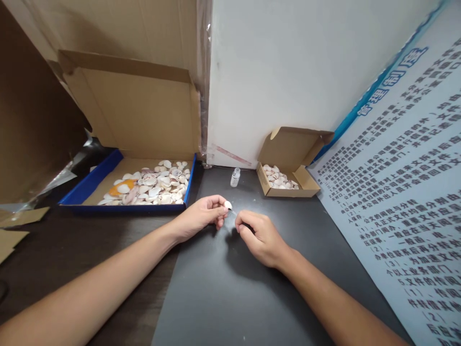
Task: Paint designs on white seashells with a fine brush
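Between the fingertips of my left hand [207,215] is a small white seashell [228,204]. Facing it, my right hand [260,235] has its fingers closed around a thin, pale tool that looks like a small brush [234,212]. The brush's dark tip meets the lower edge of the shell, or comes very near it; I cannot tell which. Behind both hands a small clear bottle [235,178] with a white label stands upright on the dark grey mat [212,288], with no cap visible on it.
At the left, a blue-edged cardboard box [126,208] with its lid raised holds many shells [158,185]. A smaller open cardboard box [288,192] with shells stands at the back right. A printed board [403,158] leans along the right side; a white panel [273,72] rises behind.
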The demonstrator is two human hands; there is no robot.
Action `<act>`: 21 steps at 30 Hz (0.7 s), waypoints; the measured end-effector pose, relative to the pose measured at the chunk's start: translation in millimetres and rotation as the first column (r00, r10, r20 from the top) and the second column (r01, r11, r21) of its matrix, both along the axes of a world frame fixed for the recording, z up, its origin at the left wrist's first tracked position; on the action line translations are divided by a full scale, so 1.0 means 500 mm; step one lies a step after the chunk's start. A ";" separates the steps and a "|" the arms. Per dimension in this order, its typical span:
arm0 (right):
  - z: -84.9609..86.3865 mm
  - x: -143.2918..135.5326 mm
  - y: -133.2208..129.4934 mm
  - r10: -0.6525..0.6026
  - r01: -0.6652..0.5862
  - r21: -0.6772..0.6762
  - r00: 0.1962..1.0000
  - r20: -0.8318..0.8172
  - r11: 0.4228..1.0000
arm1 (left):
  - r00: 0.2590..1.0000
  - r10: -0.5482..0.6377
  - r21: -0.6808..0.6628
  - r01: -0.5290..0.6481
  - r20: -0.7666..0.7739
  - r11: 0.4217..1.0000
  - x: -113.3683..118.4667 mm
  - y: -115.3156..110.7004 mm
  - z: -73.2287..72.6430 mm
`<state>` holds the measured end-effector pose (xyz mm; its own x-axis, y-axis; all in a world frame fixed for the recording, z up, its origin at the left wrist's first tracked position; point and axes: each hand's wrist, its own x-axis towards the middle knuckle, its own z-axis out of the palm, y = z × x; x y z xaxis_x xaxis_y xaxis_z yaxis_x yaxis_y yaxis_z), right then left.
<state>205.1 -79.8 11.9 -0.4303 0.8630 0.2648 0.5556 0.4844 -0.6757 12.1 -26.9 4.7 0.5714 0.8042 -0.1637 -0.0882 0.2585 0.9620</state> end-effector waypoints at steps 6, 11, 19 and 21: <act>0.001 0.002 0.000 0.001 0.000 0.017 0.999 -0.038 1.000 | 0.999 0.022 -0.043 -0.021 0.024 0.999 0.002 -0.003 0.008; 0.001 0.003 0.001 -0.016 0.018 0.046 0.998 -0.057 0.999 | 1.000 0.021 -0.034 -0.021 0.007 0.999 0.002 -0.004 0.011; 0.003 0.002 0.000 -0.054 0.055 0.024 0.998 -0.031 0.998 | 1.000 0.030 -0.030 -0.030 -0.007 0.999 0.002 -0.006 0.013; 0.004 0.002 -0.001 -0.025 0.028 0.046 0.998 -0.059 0.999 | 0.999 0.035 -0.030 -0.035 -0.010 0.999 0.002 -0.007 0.014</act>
